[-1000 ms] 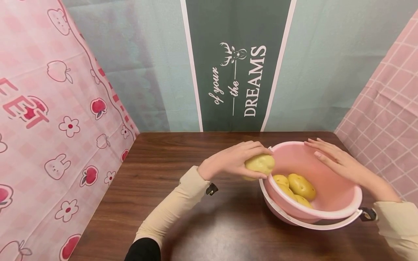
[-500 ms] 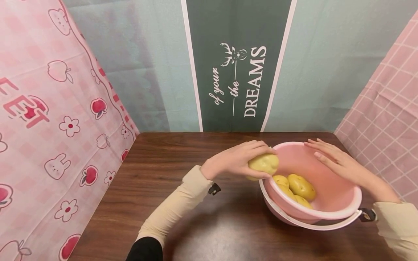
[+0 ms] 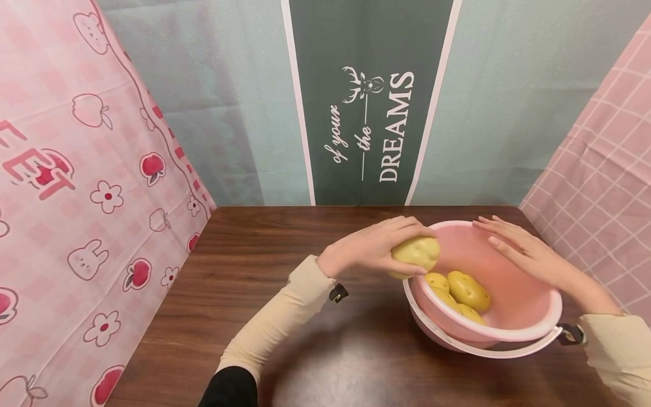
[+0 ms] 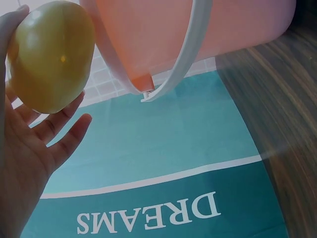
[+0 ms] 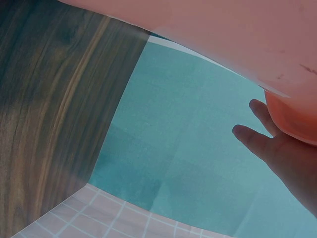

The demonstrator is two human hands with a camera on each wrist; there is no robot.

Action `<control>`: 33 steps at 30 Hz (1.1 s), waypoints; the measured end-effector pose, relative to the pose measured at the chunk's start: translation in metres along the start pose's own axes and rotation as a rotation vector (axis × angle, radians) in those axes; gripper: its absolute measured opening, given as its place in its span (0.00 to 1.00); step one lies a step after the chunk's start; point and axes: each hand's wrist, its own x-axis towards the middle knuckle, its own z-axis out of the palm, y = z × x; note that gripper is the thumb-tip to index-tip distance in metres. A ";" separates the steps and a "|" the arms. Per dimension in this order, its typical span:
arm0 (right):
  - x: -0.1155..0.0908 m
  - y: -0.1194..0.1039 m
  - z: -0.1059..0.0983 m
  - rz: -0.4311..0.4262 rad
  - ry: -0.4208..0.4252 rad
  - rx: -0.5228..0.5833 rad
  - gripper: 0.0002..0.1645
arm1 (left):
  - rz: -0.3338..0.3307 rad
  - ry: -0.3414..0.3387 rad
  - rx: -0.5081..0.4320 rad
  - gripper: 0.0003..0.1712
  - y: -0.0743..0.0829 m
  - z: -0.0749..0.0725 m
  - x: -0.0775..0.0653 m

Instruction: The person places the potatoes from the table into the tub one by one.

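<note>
My left hand point(image 3: 373, 246) grips a yellow potato point(image 3: 418, 252), its fingers over the top and the thumb below. That potato is at the left rim of a pink bucket point(image 3: 524, 294), and the left wrist view shows the hand curled round it. Several yellow potatoes point(image 3: 467, 291) lie inside the bucket on its left side. At the far right rim, my right hand point(image 3: 534, 257) lies against the bucket with straight fingers and holds nothing. In the right wrist view, fingers of the right hand point(image 5: 285, 148) stick out beside the rim.
The bucket's white handle point(image 3: 488, 353) hangs down around its near side. Under it is a dark wooden table point(image 3: 325, 345). Printed cloths stand around: a pink one point(image 3: 122, 237) at left, a green one point(image 3: 366, 34) behind, a pink checked one point(image 3: 605, 169) at right.
My left hand has moved a little to the right with the potato, closer over the bucket's rim. The right hand, the bucket and the potatoes in it stay in place.
</note>
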 end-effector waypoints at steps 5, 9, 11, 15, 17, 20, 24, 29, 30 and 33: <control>0.000 0.000 0.000 -0.005 0.002 -0.008 0.27 | 0.024 0.006 -0.013 0.34 0.000 0.000 0.004; 0.000 -0.001 -0.001 -0.004 0.003 -0.008 0.27 | 0.031 0.006 -0.015 0.34 0.001 0.000 0.008; 0.000 -0.001 -0.001 -0.001 0.004 -0.006 0.27 | 0.033 0.006 -0.017 0.34 0.002 0.000 0.010; 0.001 -0.002 0.000 -0.001 -0.001 0.004 0.27 | 0.031 -0.003 -0.026 0.34 0.003 0.000 0.013; 0.001 -0.002 0.000 -0.002 -0.003 0.011 0.27 | 0.030 -0.003 -0.029 0.34 0.003 -0.001 0.014; 0.001 -0.001 0.000 0.000 -0.003 0.007 0.27 | 0.034 0.009 -0.024 0.35 0.004 -0.001 0.016; 0.001 -0.001 -0.001 0.006 -0.003 0.003 0.27 | 0.037 0.020 -0.013 0.34 0.004 -0.001 0.017; 0.000 -0.001 -0.001 0.010 -0.009 0.010 0.28 | 0.032 0.012 -0.020 0.34 0.005 0.000 0.020; 0.000 -0.001 -0.001 0.010 -0.009 0.012 0.28 | 0.036 0.014 -0.022 0.34 0.005 0.000 0.021; 0.000 -0.001 -0.001 0.009 -0.009 0.019 0.28 | 0.041 0.018 -0.025 0.35 0.006 -0.001 0.022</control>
